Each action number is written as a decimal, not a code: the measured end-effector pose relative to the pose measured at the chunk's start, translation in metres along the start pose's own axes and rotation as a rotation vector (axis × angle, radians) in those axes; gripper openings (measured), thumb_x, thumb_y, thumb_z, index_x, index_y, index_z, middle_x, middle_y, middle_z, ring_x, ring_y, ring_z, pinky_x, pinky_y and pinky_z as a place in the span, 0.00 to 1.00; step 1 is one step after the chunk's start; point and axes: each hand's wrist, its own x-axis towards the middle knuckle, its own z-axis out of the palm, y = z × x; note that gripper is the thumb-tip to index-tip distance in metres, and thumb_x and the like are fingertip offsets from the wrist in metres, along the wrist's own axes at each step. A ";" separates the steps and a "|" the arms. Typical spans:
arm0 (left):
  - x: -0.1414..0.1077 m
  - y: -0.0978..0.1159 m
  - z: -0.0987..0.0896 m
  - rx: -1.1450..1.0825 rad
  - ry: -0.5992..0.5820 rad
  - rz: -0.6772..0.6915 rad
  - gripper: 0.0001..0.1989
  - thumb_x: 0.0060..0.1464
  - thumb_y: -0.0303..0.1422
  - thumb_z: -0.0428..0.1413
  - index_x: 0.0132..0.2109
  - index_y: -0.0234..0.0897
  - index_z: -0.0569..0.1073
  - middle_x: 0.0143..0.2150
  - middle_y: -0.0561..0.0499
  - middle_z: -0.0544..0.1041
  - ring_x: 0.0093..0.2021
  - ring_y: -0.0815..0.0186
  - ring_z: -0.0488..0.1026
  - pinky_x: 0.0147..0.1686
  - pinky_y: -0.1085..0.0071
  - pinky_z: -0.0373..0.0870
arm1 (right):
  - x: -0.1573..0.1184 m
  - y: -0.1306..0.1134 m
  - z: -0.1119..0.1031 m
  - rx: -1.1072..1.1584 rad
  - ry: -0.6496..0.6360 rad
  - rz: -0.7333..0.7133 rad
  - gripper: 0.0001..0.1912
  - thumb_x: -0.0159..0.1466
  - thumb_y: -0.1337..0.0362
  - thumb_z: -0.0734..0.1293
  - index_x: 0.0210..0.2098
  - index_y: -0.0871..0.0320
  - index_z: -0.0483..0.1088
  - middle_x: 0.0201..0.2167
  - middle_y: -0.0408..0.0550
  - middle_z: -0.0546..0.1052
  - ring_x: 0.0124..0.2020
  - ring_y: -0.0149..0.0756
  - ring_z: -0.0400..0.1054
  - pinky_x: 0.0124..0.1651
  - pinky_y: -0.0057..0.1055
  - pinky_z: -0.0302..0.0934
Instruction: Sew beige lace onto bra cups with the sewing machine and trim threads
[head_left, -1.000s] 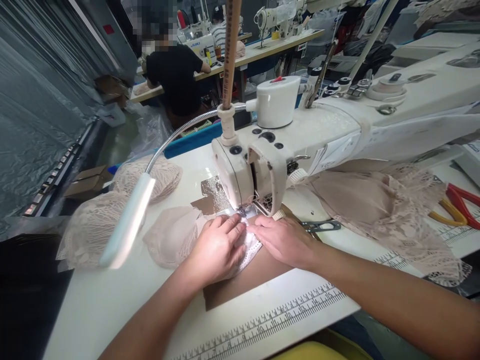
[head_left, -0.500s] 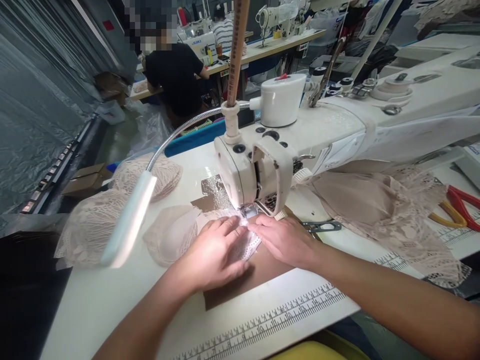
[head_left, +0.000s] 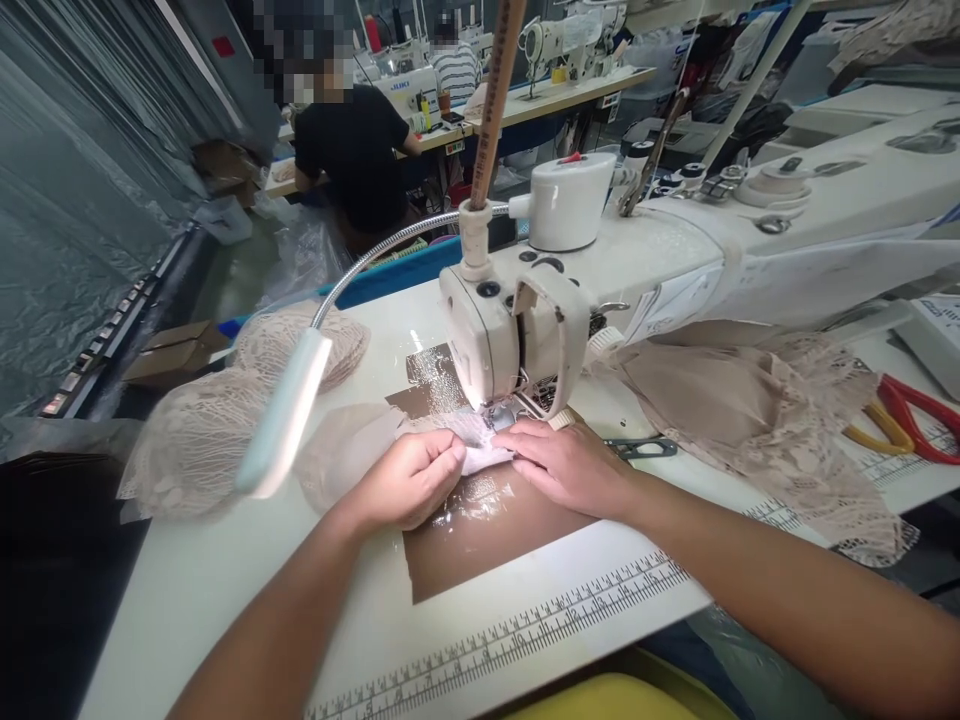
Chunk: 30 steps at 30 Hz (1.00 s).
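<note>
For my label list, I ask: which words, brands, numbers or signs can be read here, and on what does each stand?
"JUKI": far sewing machine.
"10": ruler on the table.
"12": same ruler.
"13": same ruler.
"14": same ruler.
"15": same ruler.
Too blurred or small: the other ruler numbers and print on brown stick, papers and white box.

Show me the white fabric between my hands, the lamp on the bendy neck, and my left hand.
White fabric [head_left: 484,460]: head view, on its brightly lit middle.
Lamp [head_left: 285,412]: head view, on the middle of its long head.
Left hand [head_left: 411,478]: head view, on the back of the hand.
</note>
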 end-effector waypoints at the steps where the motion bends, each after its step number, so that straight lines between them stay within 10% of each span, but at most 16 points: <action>1: 0.001 -0.002 -0.002 -0.058 0.004 0.005 0.18 0.62 0.43 0.43 0.28 0.37 0.59 0.24 0.56 0.59 0.24 0.72 0.56 0.25 0.76 0.57 | 0.001 0.000 0.002 0.003 0.010 0.015 0.16 0.61 0.71 0.60 0.47 0.56 0.71 0.38 0.47 0.76 0.35 0.33 0.69 0.35 0.28 0.57; 7: 0.005 -0.007 -0.002 -0.120 -0.011 0.049 0.17 0.61 0.42 0.45 0.28 0.36 0.60 0.26 0.56 0.59 0.26 0.72 0.56 0.27 0.75 0.56 | 0.010 -0.006 0.010 0.073 0.035 0.058 0.05 0.61 0.69 0.63 0.32 0.60 0.70 0.29 0.44 0.72 0.29 0.30 0.65 0.31 0.26 0.54; 12: 0.004 -0.009 -0.001 -0.138 -0.020 0.042 0.17 0.61 0.42 0.46 0.29 0.35 0.61 0.26 0.55 0.59 0.26 0.72 0.56 0.27 0.75 0.55 | 0.007 -0.003 0.006 0.260 0.070 0.027 0.20 0.68 0.61 0.56 0.20 0.59 0.63 0.19 0.41 0.64 0.23 0.28 0.58 0.28 0.26 0.52; 19: 0.006 -0.013 -0.002 -0.162 -0.003 0.077 0.18 0.60 0.44 0.46 0.28 0.35 0.61 0.26 0.55 0.60 0.27 0.71 0.57 0.28 0.75 0.57 | 0.006 -0.003 0.007 0.232 0.102 -0.004 0.11 0.59 0.66 0.67 0.43 0.58 0.70 0.35 0.45 0.74 0.27 0.29 0.63 0.32 0.26 0.56; 30: -0.007 0.018 0.005 0.417 -0.073 0.229 0.08 0.58 0.32 0.49 0.33 0.36 0.70 0.30 0.51 0.72 0.33 0.67 0.67 0.36 0.71 0.63 | -0.018 -0.005 -0.001 0.028 -0.021 -0.070 0.15 0.65 0.66 0.59 0.23 0.59 0.68 0.21 0.43 0.67 0.26 0.30 0.60 0.32 0.27 0.51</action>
